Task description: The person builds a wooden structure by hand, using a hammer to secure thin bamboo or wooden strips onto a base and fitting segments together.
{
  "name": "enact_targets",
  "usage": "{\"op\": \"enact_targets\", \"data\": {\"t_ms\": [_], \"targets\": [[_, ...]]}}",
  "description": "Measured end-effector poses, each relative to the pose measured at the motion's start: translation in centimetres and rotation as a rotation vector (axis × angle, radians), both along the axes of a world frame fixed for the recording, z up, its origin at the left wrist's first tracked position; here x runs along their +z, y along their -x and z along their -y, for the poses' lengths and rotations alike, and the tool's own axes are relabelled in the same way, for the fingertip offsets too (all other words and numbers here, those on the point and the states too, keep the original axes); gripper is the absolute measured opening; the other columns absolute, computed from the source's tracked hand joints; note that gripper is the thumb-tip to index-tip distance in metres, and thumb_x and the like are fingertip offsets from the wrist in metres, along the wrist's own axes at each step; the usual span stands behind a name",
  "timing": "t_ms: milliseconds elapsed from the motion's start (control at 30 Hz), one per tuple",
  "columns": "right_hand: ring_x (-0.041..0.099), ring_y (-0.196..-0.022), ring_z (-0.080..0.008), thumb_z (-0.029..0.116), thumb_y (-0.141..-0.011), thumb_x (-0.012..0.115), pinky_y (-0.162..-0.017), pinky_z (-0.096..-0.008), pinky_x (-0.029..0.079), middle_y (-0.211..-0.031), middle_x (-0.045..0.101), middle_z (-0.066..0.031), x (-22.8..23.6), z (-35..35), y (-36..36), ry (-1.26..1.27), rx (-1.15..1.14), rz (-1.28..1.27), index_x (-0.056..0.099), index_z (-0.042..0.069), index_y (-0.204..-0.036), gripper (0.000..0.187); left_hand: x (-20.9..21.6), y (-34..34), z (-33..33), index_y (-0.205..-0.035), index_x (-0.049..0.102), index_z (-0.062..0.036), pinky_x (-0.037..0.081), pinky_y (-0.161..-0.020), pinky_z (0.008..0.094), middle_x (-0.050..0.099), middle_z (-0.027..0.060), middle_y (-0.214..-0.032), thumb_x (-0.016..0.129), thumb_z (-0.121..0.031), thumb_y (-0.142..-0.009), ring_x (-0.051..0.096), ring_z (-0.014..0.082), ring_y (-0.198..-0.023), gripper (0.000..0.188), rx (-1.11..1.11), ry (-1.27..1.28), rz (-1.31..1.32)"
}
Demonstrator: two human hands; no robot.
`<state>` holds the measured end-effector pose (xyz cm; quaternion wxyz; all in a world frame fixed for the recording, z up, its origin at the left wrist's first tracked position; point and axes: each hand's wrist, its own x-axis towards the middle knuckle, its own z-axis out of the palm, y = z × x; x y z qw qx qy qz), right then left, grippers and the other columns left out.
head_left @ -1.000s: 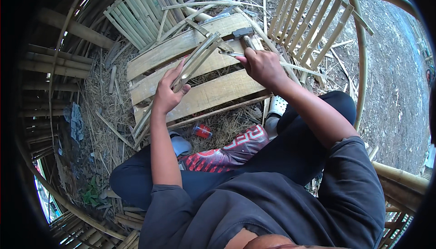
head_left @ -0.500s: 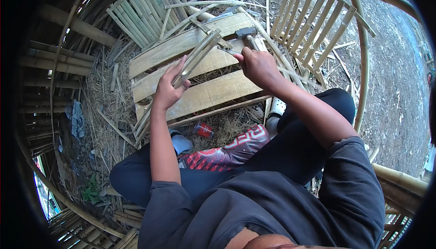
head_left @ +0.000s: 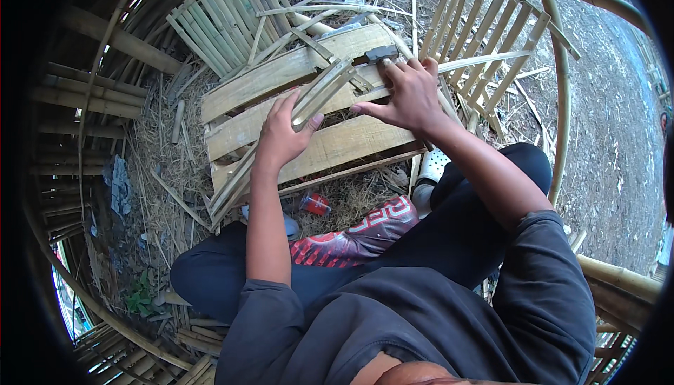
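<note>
My left hand (head_left: 281, 139) is closed around slim split bamboo strips (head_left: 325, 90) that slant over the wooden slatted platform (head_left: 281, 129). Its thumb lies on the near side and its fingers on the far side. Across the platform, my right hand (head_left: 413, 96) is spread over the hammer's handle, thumb stretched out to the left and fingertips just below the hammer head (head_left: 381, 53). The handle is mostly hidden under that hand. A long pale bamboo strip (head_left: 484, 60) runs out to the right from behind it. Short bamboo pieces (head_left: 360, 82) lie between the two hands.
Bamboo slat panels stand at the back left (head_left: 225, 23) and back right (head_left: 484, 23). A curved bamboo pole (head_left: 562, 104) rises at the right. Below the platform lie a red cup (head_left: 314, 204) and a printed red and dark bag (head_left: 351, 243). Straw and bamboo scraps litter the ground.
My right hand has gone from a pinch near the strips' end to spread fingers over the hammer handle. My left hand and its strips have shifted slightly right.
</note>
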<state>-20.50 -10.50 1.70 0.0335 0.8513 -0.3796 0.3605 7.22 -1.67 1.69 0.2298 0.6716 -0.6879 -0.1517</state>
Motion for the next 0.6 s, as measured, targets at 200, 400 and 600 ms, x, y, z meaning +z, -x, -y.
{"op": "enact_targets", "data": {"t_ms": [200, 400, 600], "targets": [[0.058, -0.09, -0.0326, 0.076, -0.07, 0.076, -0.1, -0.0494, 0.033, -0.079, 0.064, -0.0144, -0.6, -0.6, -2.0, -0.079, -0.211, 0.098, 0.065, 0.0, -0.07, 0.076, -0.4, 0.7, -0.3, -0.146, 0.054, 0.0015, 0.046, -0.109, 0.0481, 0.06, 0.0226, -0.139, 0.071, -0.057, -0.092, 0.057, 0.0415, -0.131, 0.081, 0.041, 0.038, 0.01], [0.053, -0.094, -0.0341, 0.067, -0.07, 0.079, -0.103, -0.0502, 0.032, -0.084, 0.061, -0.0144, -1.2, -0.1, -1.6, -0.081, -0.111, 0.108, 0.058, 0.002, -0.072, 0.069, -0.5, 1.0, -0.6, -0.146, 0.054, 0.0008, 0.046, -0.107, 0.0488, 0.062, 0.0213, -0.135, 0.072, -0.057, -0.092, 0.06, 0.0413, -0.127, 0.081, 0.048, 0.029, 0.021], [0.049, -0.093, -0.033, 0.065, -0.066, 0.08, -0.106, -0.0545, 0.032, -0.085, 0.054, -0.0135, -0.6, 1.5, 0.1, -0.008, 0.117, 0.003, 0.054, 0.001, -0.072, 0.068, -0.7, 1.0, -0.7, -0.148, 0.053, 0.0001, 0.046, -0.106, 0.0494, 0.062, 0.0213, -0.133, 0.075, -0.054, -0.09, 0.06, 0.0416, -0.124, 0.082, 0.001, 0.027, 0.02]]}}
